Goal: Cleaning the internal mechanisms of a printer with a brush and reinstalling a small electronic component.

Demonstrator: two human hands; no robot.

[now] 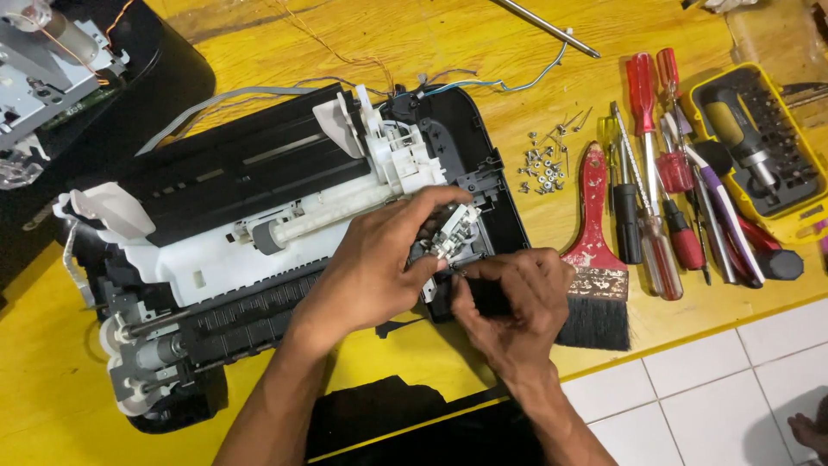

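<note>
Printer chassis (259, 233), opened, black base with white inner frame, lying across the yellow tabletop (103, 406) in front of me; white roller shaft running along its middle, black ribbed roller below it, loose coloured wires (483, 84) trailing off its far edge.

Small white mechanism (453, 231), at the chassis's right end: my left hand (371, 272) reaches over it, thumb and forefinger closed on the part. My right hand (513, 302) sits just beside it, fingers curled in tight at the same spot, pinching at the piece's lower edge; whether it holds anything separate, I cannot tell.

Screws (545, 162), a loose scatter, on the table to the right of the chassis.

Paintbrush (597, 259), red handle, black bristles, touching my right hand's outer side.

Screwdrivers (655, 173), several, red, black and clear handles, laid side by side right of the brush.

Bit set (759, 147), yellow tray with a black-and-yellow driver in it, at far right.

Second dismantled unit (52, 60), black with a metal frame, top left corner.

White tiled floor (707, 388), lower right.
</note>
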